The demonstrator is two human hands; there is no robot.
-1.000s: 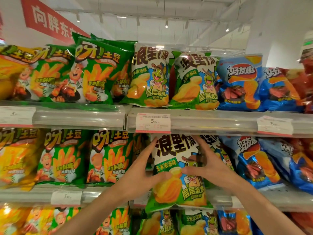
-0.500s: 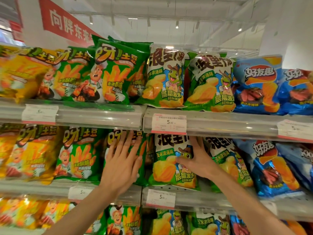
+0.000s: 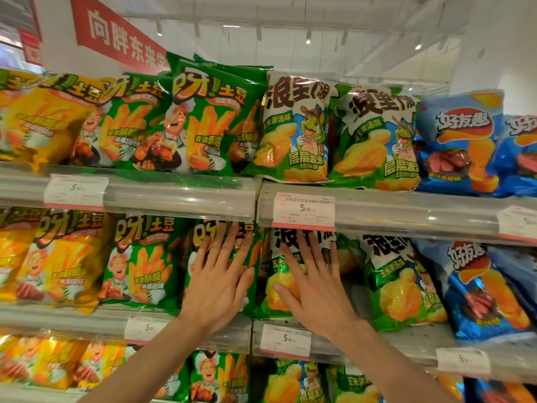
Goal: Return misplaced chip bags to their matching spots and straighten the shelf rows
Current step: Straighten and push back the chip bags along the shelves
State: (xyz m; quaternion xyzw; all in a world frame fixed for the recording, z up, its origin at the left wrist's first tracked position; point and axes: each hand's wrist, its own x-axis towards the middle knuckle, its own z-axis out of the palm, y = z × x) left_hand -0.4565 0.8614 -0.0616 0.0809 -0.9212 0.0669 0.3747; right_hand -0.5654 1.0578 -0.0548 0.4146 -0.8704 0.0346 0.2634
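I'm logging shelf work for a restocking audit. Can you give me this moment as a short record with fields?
setting: store snack shelves, three rows in view
left hand: open, flat on green fries bag, middle shelf
right hand: open, flat on corn-soup chip bag, middle shelf
right neighbours: blue chip bags
price tag: above the right hand

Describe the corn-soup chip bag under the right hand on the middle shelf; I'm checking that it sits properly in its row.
The corn-soup chip bag is glossy foil: white top with dark lettering, green body, yellow chips pictured. It stands upright on the middle shelf, below a price tag. The right hand lies flat on its front, fingers spread.
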